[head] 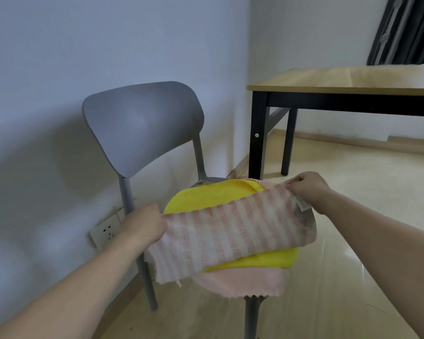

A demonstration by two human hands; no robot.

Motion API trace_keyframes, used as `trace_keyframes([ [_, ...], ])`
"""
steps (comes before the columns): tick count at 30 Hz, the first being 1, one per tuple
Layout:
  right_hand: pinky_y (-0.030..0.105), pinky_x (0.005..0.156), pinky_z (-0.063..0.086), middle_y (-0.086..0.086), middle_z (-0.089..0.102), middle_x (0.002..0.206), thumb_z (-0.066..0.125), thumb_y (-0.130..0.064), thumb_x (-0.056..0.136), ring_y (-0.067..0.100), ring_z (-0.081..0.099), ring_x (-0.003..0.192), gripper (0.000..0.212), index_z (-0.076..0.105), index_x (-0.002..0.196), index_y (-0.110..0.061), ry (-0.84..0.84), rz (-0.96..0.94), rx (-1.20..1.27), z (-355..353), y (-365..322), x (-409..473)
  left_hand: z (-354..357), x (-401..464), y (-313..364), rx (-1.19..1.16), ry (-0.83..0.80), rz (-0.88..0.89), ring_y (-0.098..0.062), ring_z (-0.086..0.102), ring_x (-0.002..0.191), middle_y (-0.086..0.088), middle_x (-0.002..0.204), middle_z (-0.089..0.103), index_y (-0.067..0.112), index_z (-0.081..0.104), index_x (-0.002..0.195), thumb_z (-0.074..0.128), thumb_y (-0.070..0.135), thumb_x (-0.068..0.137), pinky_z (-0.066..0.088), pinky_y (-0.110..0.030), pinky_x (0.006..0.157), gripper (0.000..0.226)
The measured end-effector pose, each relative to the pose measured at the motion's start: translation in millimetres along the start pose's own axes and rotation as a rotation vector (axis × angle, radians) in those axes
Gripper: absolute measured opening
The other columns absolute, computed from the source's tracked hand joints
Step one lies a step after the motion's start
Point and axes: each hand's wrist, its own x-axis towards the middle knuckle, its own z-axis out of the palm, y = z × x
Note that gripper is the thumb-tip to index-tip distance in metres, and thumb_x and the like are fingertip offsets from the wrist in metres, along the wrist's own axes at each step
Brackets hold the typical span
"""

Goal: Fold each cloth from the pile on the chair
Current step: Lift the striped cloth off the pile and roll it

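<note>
My left hand (146,225) pinches one end of the pink striped cloth (233,234). My right hand (307,188) pinches the other end, up by the far right corner of the chair seat. The cloth is pulled out long between my hands. It hangs just over the pile, and its low part droops past the seat's near left edge.

Under it lies a yellow cloth (206,195), and under that a plain pink cloth (245,281) that hangs off the near edge of the seat.

I think the striped cloth could drag the yellow one when I move it, because they touch. Then the pile could slide off the seat onto the floor. If my pinch slips, one end would drop too.

The grey chair (142,126) stands by a pale wall. A wall socket (107,232) is low behind it. A wooden table (340,80) with black legs is on the right. The floor (353,241) is shiny, light wood.
</note>
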Motion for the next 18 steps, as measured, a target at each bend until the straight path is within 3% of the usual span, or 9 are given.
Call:
trace_keyframes([
  [2, 0.035, 0.080, 0.051, 0.009, 0.066, 0.098, 0.057, -0.016, 0.087, 0.028, 0.058, 0.092, 0.013, 0.067, 0.081, -0.010, 0.025, 0.035, 0.024, 16.8, 6.5, 14.0, 14.5, 9.1, 5.5, 0.157, 0.065, 0.052, -0.031, 0.055, 0.112, -0.012, 0.118, 0.059, 0.009, 0.053, 0.109, 0.044, 0.010, 0.087, 0.044, -0.032, 0.076, 0.023],
  [4, 0.031, 0.069, 0.047, 0.012, 0.063, 0.093, 0.056, -0.017, 0.088, 0.029, 0.056, 0.087, 0.015, 0.060, 0.075, -0.011, 0.033, 0.065, 0.029, 29.6, 14.3, 23.9, 27.8, 15.5, 10.5, 0.352, 0.120, 0.097, -0.029, 0.054, 0.114, -0.008, 0.120, 0.060, 0.012, 0.052, 0.114, 0.042, 0.010, 0.088, 0.046, -0.034, 0.084, 0.028],
  [6, 0.029, 0.061, 0.042, 0.015, 0.060, 0.094, 0.057, -0.019, 0.088, 0.029, 0.054, 0.085, 0.014, 0.055, 0.077, -0.010, 0.009, 0.082, 0.033, 38.8, 20.3, 30.5, 38.4, 21.2, 14.8, 0.572, 0.147, 0.126, -0.029, 0.053, 0.113, -0.008, 0.122, 0.060, 0.013, 0.051, 0.118, 0.039, 0.013, 0.091, 0.042, -0.036, 0.089, 0.030],
  [8, 0.029, 0.062, 0.043, 0.015, 0.058, 0.095, 0.059, -0.020, 0.088, 0.030, 0.054, 0.086, 0.014, 0.055, 0.082, -0.008, -0.049, 0.094, 0.028, 44.8, 21.6, 35.4, 46.4, 27.2, 18.2, 0.626, 0.131, 0.113, -0.029, 0.053, 0.111, -0.008, 0.122, 0.060, 0.014, 0.054, 0.118, 0.039, 0.017, 0.090, 0.039, -0.036, 0.091, 0.032],
  [13, 0.030, 0.071, 0.045, 0.015, 0.059, 0.097, 0.067, -0.020, 0.084, 0.029, 0.056, 0.085, 0.027, 0.062, 0.102, -0.001, -0.163, 0.111, -0.097, 46.2, 14.9, 43.5, 54.0, 32.4, 30.7, 0.233, -0.003, 0.185, -0.031, 0.048, 0.119, -0.010, 0.128, 0.051, 0.013, 0.053, 0.119, 0.035, 0.030, 0.095, 0.038, -0.037, 0.094, 0.034],
  [18, 0.025, 0.057, 0.041, 0.014, 0.058, 0.087, 0.070, -0.015, 0.083, 0.024, 0.055, 0.073, 0.017, 0.059, 0.086, -0.003, -0.220, 0.146, -0.004, 37.4, 16.4, 41.7, 53.8, 44.3, 15.2, -0.074, 0.014, 0.156, -0.035, 0.058, 0.097, -0.013, 0.107, 0.062, 0.014, 0.047, 0.085, 0.040, 0.018, 0.089, 0.046, -0.037, 0.075, 0.009],
])
